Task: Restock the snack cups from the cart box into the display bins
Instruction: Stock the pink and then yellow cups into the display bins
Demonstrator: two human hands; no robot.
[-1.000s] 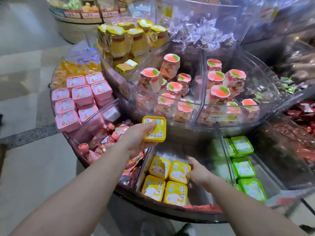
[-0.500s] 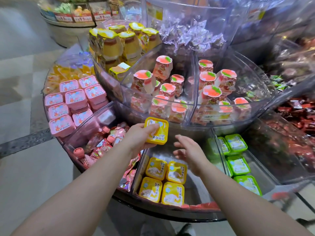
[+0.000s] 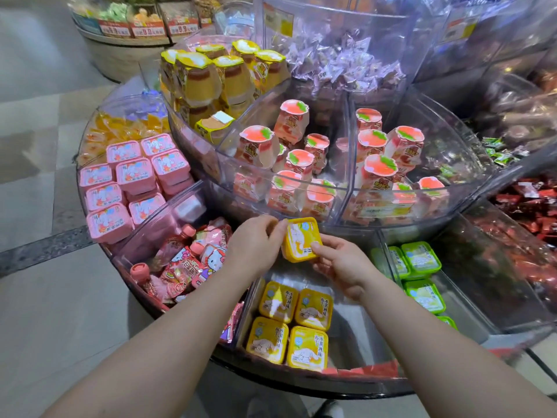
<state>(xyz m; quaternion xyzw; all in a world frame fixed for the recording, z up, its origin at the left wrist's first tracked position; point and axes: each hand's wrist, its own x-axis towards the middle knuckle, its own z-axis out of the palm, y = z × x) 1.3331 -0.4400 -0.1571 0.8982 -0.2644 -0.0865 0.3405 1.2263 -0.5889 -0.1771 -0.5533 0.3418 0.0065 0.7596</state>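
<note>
I read both hands, left hand point(image 3: 256, 242) & right hand point(image 3: 340, 263), pinching 1 yellow snack cup point(image 3: 302, 239) above clear bin point(image 3: 358, 336) w/ 4 yellow cups point(image 3: 291, 324).

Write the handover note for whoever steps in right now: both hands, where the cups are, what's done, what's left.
Left hand: grips the held yellow snack cup by its left edge.
Right hand: pinches the same cup at its lower right corner.
The cup is in the air, above the back of the yellow-cup bin.
Done: four yellow cups sit in two rows at the bin's front.
Left: set this cup down behind them; the back of the bin is bare. The cart box is out of view.
</note>
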